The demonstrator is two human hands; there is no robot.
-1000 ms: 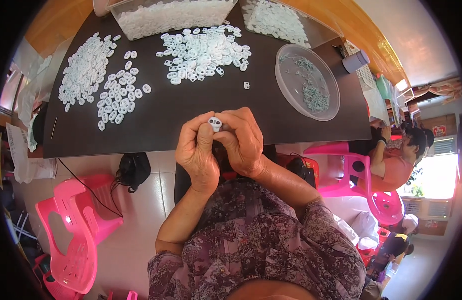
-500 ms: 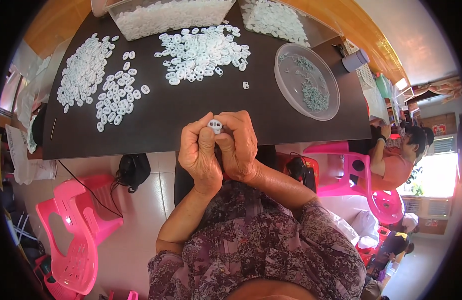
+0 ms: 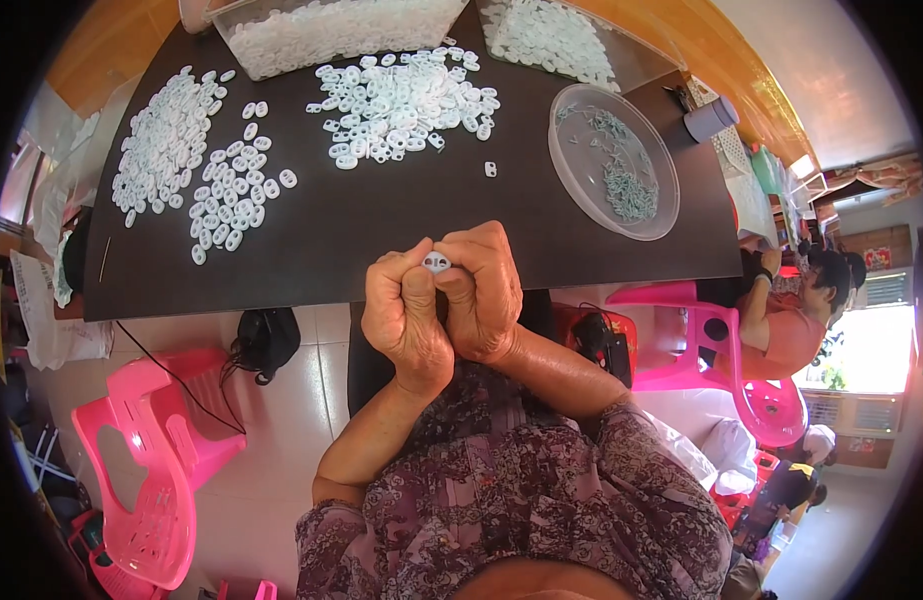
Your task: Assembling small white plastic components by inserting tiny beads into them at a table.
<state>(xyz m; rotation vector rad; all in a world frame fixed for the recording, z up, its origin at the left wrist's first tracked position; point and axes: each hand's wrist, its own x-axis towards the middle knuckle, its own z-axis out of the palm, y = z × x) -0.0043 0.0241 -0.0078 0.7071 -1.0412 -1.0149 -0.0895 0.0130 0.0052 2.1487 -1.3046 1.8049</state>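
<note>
Just in front of the table edge, both my hands meet over a small white oval plastic piece with two holes [image 3: 436, 262]. My left hand [image 3: 408, 315] is closed, its thumb and fingertips pinching the piece from the left. Closed as well, my right hand [image 3: 484, 295] grips the piece from the right with thumb and bent finger. Only the piece's holed face shows; the rest is hidden by the fingers. Beyond the hands lies a heap of white holed pieces [image 3: 406, 105], with a single white piece [image 3: 490, 169] apart from it.
Leftward on the dark table [image 3: 321, 240] lie a large pile [image 3: 166, 140] and a smaller scatter [image 3: 231, 200] of white ovals. A round clear tray [image 3: 578, 155] holds small green bits [image 3: 631, 195]. Full plastic bins [image 3: 346, 30] line the back. Pink chairs [image 3: 141, 470] flank me; a person [image 3: 786, 330] sits at right.
Both hands have shifted slightly right, with the piece between them. The part showing below the holed face is now out of sight behind the thumbs.
</note>
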